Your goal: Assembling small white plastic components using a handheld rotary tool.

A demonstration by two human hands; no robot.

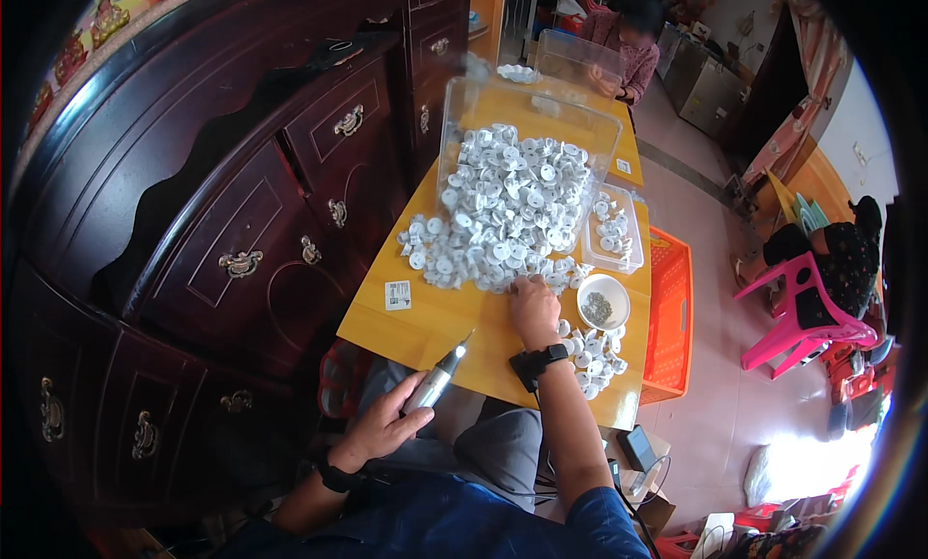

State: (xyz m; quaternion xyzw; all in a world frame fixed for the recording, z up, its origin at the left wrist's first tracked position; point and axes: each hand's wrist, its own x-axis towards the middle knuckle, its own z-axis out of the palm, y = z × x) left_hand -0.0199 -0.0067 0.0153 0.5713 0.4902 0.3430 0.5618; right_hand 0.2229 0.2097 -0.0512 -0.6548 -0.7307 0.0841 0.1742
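My left hand (379, 426) is wrapped round a silver electric screwdriver (434, 381), whose thin bit points up and away over the near table edge, with a light glowing by its tip. At the near edge of a large heap of small white plastic parts (522, 191), my right hand (535, 309) has its fingers curled down among the pieces. Whatever those fingertips pinch is hidden. Just right of that hand stands a white bowl (622, 297) holding small metal screws (598, 308). A smaller group of white parts (596, 359) lies beside my right wrist.
The heap spills from a large clear plastic bin (607, 133) on the yellow table (387, 329). A small clear tub (635, 232) holds more parts. An orange crate (670, 312) stands right of the table; dark wooden drawers (232, 230) stand left. Another person (638, 66) sits at the far end.
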